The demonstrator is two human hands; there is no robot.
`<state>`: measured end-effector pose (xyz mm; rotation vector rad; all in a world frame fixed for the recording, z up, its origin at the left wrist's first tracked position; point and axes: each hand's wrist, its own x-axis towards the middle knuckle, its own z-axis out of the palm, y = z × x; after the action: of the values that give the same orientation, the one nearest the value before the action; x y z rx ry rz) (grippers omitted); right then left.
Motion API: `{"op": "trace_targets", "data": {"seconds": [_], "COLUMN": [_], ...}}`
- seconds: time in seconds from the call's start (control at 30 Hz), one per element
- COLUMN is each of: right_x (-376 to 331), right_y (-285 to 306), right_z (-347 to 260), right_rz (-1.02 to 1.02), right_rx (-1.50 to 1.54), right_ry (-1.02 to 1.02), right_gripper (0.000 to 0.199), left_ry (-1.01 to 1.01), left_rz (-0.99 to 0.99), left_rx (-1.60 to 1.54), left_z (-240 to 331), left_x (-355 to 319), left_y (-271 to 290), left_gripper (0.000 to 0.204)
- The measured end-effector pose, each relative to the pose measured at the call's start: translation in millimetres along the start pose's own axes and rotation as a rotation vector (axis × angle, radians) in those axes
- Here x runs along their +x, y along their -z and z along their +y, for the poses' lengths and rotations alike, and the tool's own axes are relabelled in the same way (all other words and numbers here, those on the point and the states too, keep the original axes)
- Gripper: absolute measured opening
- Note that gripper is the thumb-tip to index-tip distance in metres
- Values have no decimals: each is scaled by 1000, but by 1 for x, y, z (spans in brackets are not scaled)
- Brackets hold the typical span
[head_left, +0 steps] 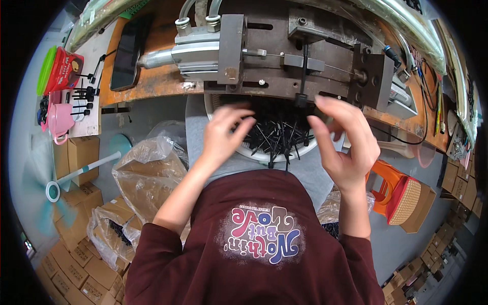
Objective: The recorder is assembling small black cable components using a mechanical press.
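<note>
A white tub (309,150) at my lap is heaped with thin black rod-like parts (278,136) with small heads. Over its left side my left hand (221,131) has its thumb apart from its outstretched fingers; the fingertips are blurred and nothing shows in them. My right hand (351,140) hangs over the tub's right side, thumb and index finger spread, with no part between them. Just beside those fingertips is the square head of a black rod-like part (304,76), which lies across the metal fixture (333,84) of the bench machine.
An air cylinder (198,58) with hoses sits on the wooden bench (157,81) beside a black phone (129,56). At left are a red box (66,71) and a pink cup (60,119). An orange stool (389,190), a fan (53,190), plastic bags (150,170) and cartons (84,264) surround me.
</note>
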<state>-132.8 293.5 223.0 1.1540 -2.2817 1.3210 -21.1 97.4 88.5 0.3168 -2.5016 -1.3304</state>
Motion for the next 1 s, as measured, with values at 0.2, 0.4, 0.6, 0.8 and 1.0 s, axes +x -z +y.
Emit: {"op": "trace_targets", "data": {"seconds": [0.2, 0.4, 0.6, 0.8, 1.0], "right_x": [-98, -117, -109, -61, -75], "right_y": [-15, -72, -123, -139, -98], "right_z": [70, 92, 122, 124, 109], "right_rz": [-485, -690, -483, -734, -580], "right_rx": [-333, -350, -384, -540, -424], "right_ry": [63, 204, 120, -230, -233], "right_gripper": [60, 65, 51, 82, 89], "left_ry": [177, 436, 292, 349, 393], "left_rz": [323, 95, 61, -13, -71], "left_rx": [293, 223, 277, 239, 149], "left_z": [-98, -119, -127, -123, -94], "left_x": [-9, 18, 14, 0, -5], "left_y": [10, -4, 2, 1, 14], "left_gripper": [54, 67, 72, 78, 82]}}
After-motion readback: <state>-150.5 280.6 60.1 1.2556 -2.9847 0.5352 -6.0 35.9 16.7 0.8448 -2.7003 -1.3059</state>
